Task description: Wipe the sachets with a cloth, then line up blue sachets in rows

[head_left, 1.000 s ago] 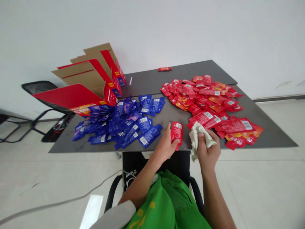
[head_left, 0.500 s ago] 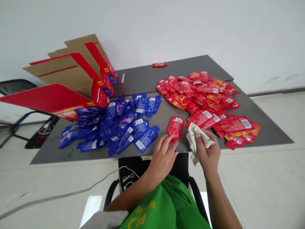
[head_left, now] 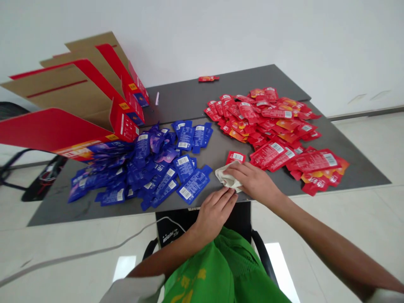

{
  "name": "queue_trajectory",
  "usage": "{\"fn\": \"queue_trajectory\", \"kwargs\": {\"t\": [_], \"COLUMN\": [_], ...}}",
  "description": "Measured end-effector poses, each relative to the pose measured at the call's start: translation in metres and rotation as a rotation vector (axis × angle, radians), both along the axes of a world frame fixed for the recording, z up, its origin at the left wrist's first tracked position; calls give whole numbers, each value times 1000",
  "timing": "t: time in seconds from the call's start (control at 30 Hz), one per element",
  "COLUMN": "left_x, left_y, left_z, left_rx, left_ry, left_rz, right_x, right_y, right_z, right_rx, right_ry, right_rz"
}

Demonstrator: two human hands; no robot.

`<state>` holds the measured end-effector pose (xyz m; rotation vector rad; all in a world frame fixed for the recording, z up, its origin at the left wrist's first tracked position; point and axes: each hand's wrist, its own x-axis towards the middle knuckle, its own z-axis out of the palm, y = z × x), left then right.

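Blue sachets [head_left: 189,185] with white barcode panels; red sachets [head_left: 271,122] with orange-yellow bands and white barcodes; off-white cloth [head_left: 227,177]; charcoal-grey worktop [head_left: 221,86]; green garment [head_left: 202,273] with yellow print; brown carton flaps [head_left: 63,90] edged red.

A crumpled cream cloth [head_left: 226,177] lies bunched near the edge of the dark counter [head_left: 217,155]. Just beyond it, a red sachet [head_left: 235,157] lies flat, its white barcode label facing up.
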<state>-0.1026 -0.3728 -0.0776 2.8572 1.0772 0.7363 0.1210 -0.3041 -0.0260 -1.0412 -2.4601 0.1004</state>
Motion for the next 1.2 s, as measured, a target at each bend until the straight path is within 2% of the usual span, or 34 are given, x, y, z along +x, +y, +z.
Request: {"fn": "queue_trajectory", "kwargs": {"t": [0.07,0.2,0.3,0.37,0.43,0.5,0.6,0.67,0.73,0.83,0.93,1.0,1.1,1.2], "left_x": [0,2,3,3,3,3,3,4,4,5,7,8,8,9], "left_y": [1,3,4,5,5,4,4,4,4,4,4,4,3,4], "left_z": [1,4,4,3,2,2,2,2,2,3,4,4,3,4], "left_rx": [-3,-57,-81,-78,-76,-80,-87,-96,-103,-96,-88,-82,-67,-61], "left_ry": [-11,-4,-3,-10,-22,-32,-46,-52,-51,-53,-76,-94,-114,-109], "left_rz": [-6,3,1,-2,-1,0,5,6,8,19,25,28,30,30], "right_x": [-1,2,5,5,3,-1,-6,-6,-4,1,3,4,1,-5], "right_y": [13,47,73,79,71,50,14,3,8,38,74,86,73,35], "right_z": [-5,-6,3,13,22,25,15,4,-6,-10,-3,5,17,17], "right_rx": [12,55,83,130,171,167,86,39,23,52,101,128,157,135], "right_ry": [-74,-114,-165,-182,-129,-53,-66,-83,-81,-96,-145,-163,-89,-25], "right_rz": [31,-44,-117,-178,-224,-205,-39,32,30,-50,-142,-196,-259,-197]}}
